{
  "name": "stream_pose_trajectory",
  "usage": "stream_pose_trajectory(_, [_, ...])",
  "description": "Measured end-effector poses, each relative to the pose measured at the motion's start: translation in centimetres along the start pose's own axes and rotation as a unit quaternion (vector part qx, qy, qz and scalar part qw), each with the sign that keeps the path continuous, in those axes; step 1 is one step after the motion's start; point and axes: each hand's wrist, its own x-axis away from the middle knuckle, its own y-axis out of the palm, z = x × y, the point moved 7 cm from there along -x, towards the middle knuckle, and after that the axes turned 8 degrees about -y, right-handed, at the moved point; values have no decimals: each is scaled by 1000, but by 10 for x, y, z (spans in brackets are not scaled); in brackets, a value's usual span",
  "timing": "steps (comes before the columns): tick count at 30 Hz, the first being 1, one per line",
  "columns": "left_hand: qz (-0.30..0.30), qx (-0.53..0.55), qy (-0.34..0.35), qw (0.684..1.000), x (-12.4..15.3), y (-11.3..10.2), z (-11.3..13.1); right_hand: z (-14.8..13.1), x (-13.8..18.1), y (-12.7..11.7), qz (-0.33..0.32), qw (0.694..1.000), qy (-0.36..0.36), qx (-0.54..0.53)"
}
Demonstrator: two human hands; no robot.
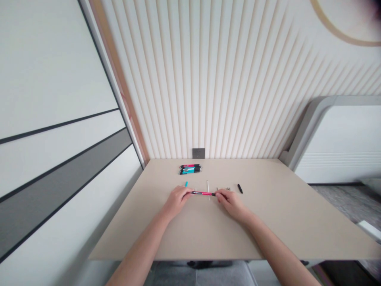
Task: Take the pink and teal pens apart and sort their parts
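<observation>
A pink and black pen lies level between my two hands, above the middle of the table. My left hand is closed on its left end. On the black right end, the fingers of my right hand are pinched. Behind the pen is a thin white stick, perhaps a refill, pointing away from me. A small blue pen part sits just beyond my left hand. Past my right hand are some tiny metallic parts, too small to make out, and a black pen part.
A row of several pens, pink, blue and black, lies toward the back of the beige table. A dark wall socket is on the ribbed wall behind. White cabinet panels stand at the left, a pale headboard at the right.
</observation>
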Motion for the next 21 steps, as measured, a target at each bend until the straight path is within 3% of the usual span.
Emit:
stream_pose_trajectory(4, [-7,11,0,1000,0,1,0,-1,1,-1,15,1000,-5,-14])
stream_pose_trajectory(15, [-22,23,-3,999,1,4,-1,-14,0,4,-33,999,-29,0])
stream_pose_trajectory(21, [15,16,-27,999,0,-5,-8,-8,-2,-10,26,998,-15,55])
